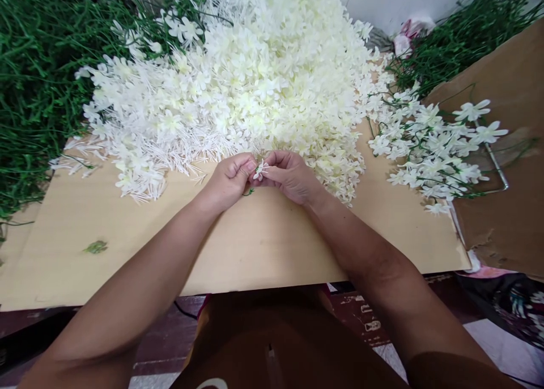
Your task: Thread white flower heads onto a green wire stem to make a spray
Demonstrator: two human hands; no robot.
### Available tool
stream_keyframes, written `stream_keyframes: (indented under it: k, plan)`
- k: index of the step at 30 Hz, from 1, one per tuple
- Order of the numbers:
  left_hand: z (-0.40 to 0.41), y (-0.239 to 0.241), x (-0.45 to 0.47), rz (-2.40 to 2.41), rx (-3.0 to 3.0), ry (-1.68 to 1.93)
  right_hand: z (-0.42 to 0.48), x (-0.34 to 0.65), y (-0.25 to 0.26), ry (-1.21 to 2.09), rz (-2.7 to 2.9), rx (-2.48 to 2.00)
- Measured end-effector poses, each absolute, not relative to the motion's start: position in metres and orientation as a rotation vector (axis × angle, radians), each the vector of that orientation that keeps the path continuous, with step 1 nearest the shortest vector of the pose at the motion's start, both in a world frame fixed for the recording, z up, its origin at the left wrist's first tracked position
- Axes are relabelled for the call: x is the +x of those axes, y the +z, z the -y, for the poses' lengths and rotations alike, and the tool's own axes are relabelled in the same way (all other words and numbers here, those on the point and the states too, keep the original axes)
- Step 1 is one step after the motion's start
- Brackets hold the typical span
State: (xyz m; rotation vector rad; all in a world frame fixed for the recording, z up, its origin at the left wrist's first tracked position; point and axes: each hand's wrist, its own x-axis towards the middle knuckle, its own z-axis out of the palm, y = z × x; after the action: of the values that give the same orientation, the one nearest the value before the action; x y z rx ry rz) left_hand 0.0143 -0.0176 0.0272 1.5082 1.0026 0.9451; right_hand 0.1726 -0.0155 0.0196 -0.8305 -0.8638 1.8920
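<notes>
My left hand [233, 178] and my right hand [289, 174] meet over the front of the board, just before a big heap of white artificial flowers [272, 77]. Pinched in my right fingers is a small white artificial flower [260, 169]. The fingers of my left hand close on a green stem [250, 192], whose tip pokes out below them. Flower and stem touch or nearly touch between the fingertips; the exact joint is hidden by the fingers.
Green plastic stems [38, 83] pile up on the left, with more stems [463, 38] at the back right. Stemmed white flowers [437, 145] lie at right by a bent metal rod [496, 165] and a cardboard sheet [510, 219]. A green scrap [96, 247] rests on the board [272, 247].
</notes>
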Motion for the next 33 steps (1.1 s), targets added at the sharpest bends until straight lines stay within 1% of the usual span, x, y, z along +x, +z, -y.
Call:
stream_keyframes:
  k: [9, 17, 25, 27, 29, 31, 33]
  plan:
    - [0.015, 0.03, 0.013, -1.004, 1.512, 0.907, 0.013, 0.175, 0.014, 1.903, 0.926, -0.808]
    - [0.017, 0.026, 0.014, -1.007, 1.575, 0.903, 0.013, 0.174, 0.016, 1.797, 1.041, -0.895]
    - [0.015, 0.022, 0.015, -1.177, 1.754, 0.858, 0.014, 0.172, 0.026, 1.643, 1.044, -1.058]
    - [0.014, 0.025, 0.013, -1.218, 1.903, 0.922, 0.014, 0.177, 0.032, 1.656, 1.048, -1.049]
    - [0.015, 0.03, 0.01, -1.224, 2.113, 1.083, 0.012, 0.185, 0.039, 1.673, 1.032, -1.054]
    - [0.018, 0.035, 0.008, -1.143, 2.311, 1.263, 0.01, 0.194, 0.047, 1.67, 0.965, -1.077]
    - [0.021, 0.036, 0.009, -0.987, 2.476, 1.341, 0.008, 0.201, 0.054, 1.664, 0.891, -1.1]
